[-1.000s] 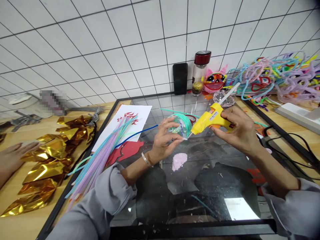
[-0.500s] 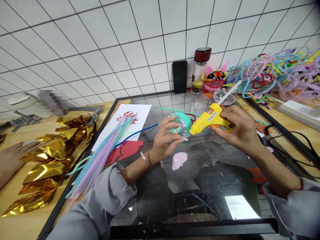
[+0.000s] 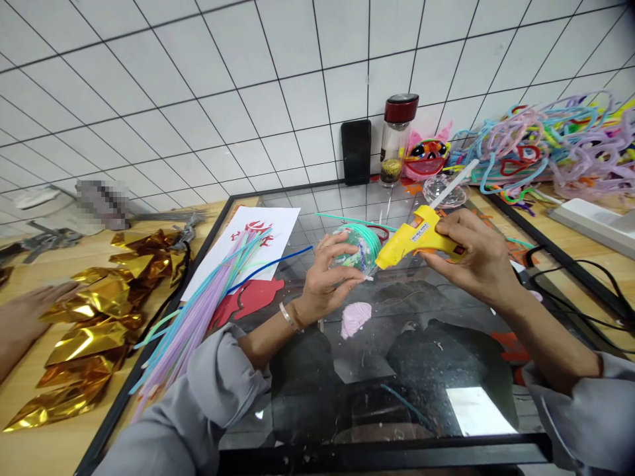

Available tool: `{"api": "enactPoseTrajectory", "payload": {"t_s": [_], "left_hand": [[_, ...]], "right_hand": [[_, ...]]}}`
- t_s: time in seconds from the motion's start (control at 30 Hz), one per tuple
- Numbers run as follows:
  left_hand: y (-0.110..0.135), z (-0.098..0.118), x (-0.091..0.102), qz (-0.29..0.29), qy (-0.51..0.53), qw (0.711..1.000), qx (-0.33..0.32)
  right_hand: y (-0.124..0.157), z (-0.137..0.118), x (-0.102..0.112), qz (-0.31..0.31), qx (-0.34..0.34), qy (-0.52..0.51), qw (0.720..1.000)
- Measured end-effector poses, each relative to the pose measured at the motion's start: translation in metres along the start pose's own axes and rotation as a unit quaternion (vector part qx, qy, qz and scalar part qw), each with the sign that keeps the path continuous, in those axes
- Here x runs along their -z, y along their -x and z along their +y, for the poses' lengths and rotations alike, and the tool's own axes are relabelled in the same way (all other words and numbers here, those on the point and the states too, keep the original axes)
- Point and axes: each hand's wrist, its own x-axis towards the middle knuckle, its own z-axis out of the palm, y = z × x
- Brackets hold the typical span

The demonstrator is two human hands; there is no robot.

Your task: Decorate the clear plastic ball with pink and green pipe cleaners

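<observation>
My left hand [image 3: 325, 277] is closed around a small round green and clear ball [image 3: 358, 247], held above the dark glass sheet [image 3: 397, 357]. My right hand [image 3: 476, 259] grips a yellow hot glue gun [image 3: 415, 239] with a white glue stick poking out of its back. The gun's nozzle touches the ball's right side. A teal cord is wound over the top of the ball. A pink shell-shaped piece [image 3: 354, 318] lies on the glass just below my hands.
A bundle of pastel tubes [image 3: 198, 317] lies across white paper [image 3: 248, 244] and red cutouts [image 3: 248, 297]. Gold foil pieces [image 3: 94, 317] sit at the left, where another person's hand [image 3: 24, 317] rests. A phone [image 3: 356, 151], a jar [image 3: 397, 140] and a tangle of coloured tubes [image 3: 546, 149] stand at the back.
The glue gun's nozzle has shifted slightly up along the ball's right side. My left hand keeps holding the ball in the same place.
</observation>
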Motion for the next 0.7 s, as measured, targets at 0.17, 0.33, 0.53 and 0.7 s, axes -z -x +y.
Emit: {"api": "enactPoseTrajectory", "payload": {"t_s": [0.17,0.33,0.53,0.7], "left_hand": [[-0.001,0.0006,0.0003,-0.004,-0.008,1.0,-0.004],[-0.0008,-0.0001,-0.001,0.006,0.009,1.0,-0.013],[-0.0001,-0.0011,-0.0022,0.012,0.01,1.0,-0.018],[-0.0011,-0.0006,-0.0021,0.015,0.017,0.999,-0.027]], "right_hand": [[0.0006,0.0,0.0002,-0.001,-0.002,-0.008,1.0],[0.0001,-0.0021,0.0009,0.0,0.024,-0.006,1.0],[-0.0011,-0.0028,0.0022,-0.001,0.047,-0.02,0.999],[-0.0009,-0.0023,0.0023,-0.001,0.044,-0.022,0.999]]}}
